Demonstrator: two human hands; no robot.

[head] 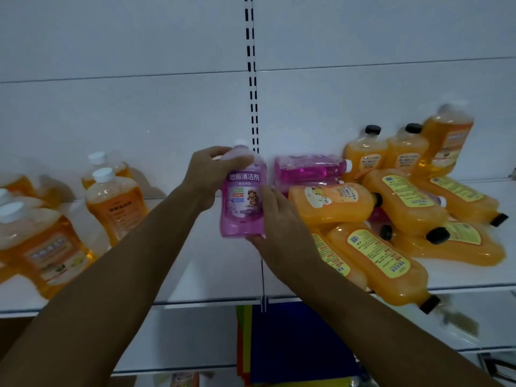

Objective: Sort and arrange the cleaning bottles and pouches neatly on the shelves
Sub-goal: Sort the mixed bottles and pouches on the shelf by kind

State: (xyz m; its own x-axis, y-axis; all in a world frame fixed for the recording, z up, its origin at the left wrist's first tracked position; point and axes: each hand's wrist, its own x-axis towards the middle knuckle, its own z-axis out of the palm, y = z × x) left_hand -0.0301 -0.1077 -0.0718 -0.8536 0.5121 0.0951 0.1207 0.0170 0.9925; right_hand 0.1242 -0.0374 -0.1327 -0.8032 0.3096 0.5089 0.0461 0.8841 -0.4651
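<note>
The left hand (208, 174) gripped the purple bottle's (242, 202) neck, hiding its cap; the right hand (275, 219) cupped its base, fingers curled behind, apparently. Blurred orange bottles (391, 208) lay heaped on the white shelf (195, 275).

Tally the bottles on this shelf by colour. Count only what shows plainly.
Purple bottles: 2 plain, one of them held; others are half buried in the heap.
Orange bottles, right heap: 9
Orange bottles, left group: at least 4, as the edge is blurred.
Total: at least 15
</note>
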